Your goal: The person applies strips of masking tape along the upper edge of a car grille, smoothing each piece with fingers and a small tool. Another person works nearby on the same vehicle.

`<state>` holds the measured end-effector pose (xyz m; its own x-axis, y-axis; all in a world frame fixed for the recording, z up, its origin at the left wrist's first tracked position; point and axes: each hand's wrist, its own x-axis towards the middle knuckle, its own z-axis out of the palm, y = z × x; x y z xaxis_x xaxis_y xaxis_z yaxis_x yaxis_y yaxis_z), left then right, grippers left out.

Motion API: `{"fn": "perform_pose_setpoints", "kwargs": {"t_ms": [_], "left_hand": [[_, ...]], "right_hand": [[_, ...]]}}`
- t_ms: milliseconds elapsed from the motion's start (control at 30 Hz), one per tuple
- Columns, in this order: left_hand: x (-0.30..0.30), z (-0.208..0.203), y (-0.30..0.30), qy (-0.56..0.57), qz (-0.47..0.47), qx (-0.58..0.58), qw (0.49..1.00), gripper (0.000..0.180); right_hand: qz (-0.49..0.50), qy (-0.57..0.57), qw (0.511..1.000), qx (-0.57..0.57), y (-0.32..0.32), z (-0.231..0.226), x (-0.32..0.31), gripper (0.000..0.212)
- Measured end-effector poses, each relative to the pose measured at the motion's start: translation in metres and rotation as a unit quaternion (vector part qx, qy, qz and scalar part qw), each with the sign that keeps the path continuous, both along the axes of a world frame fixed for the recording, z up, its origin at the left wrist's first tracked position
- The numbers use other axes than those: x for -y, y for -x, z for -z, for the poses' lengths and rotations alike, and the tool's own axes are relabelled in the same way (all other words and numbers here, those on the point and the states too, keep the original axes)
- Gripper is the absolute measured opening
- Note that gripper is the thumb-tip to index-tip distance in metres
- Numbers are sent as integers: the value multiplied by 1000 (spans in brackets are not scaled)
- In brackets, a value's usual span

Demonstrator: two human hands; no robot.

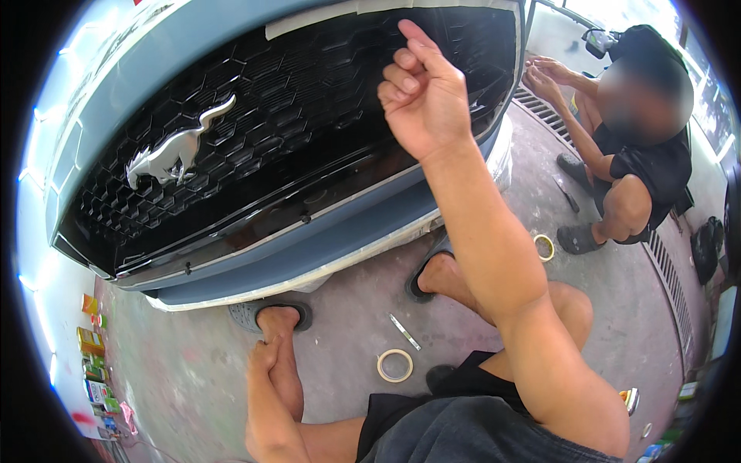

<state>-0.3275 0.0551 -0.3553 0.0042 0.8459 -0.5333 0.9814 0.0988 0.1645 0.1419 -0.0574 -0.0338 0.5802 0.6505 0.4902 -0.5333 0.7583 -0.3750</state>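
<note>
My right hand (424,92) is raised before the black honeycomb grille (293,108) of a car's front bumper (363,243). Its thumb lies along the index finger, the other fingers are curled in, and nothing shows between them. The index fingertip is just below the pale masking tape (332,21) along the grille's top edge; whether they touch I cannot tell. Low on the left, my left hand (265,353) rests against my lower leg with its fingers curled, partly hidden. A silver horse emblem (179,150) sits on the grille's left part.
A tape roll (394,366) and a slim white cutter-like tool (405,332) lie between my legs. Further right are another tape roll (544,248), a dark tool (567,197) and a squatting person (652,166). Cans (90,341) line the left wall; a floor grate (670,285) runs at right.
</note>
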Motion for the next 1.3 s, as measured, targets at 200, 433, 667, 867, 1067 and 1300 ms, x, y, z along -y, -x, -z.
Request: {"fn": "perform_pose_setpoints", "kwargs": {"t_ms": [200, 433, 667, 867, 1067, 1300], "left_hand": [[6, -6, -5, 2, 0, 4, 1000, 103], [9, -7, -5, -5, -3, 9, 1000, 102], [14, -17, -10, -8, -3, 7, 1000, 101], [14, -18, -11, -8, -1, 8, 1000, 101], [13, -14, -9, -7, -4, 1, 1000, 101], [10, -7, -5, -8, 0, 4, 1000, 102]], "right_hand": [[-35, -79, 995, -49, 3, -3, -24, 37], [-66, -132, 980, -137, 14, -21, -34, 14], [-67, -133, 976, -161, 15, -25, -42, 4], [-42, -120, 980, -151, 16, -24, -44, 9], [-43, -114, 980, -154, 15, -25, -43, 6], [-48, -132, 974, -175, 17, -32, -44, 13]]}}
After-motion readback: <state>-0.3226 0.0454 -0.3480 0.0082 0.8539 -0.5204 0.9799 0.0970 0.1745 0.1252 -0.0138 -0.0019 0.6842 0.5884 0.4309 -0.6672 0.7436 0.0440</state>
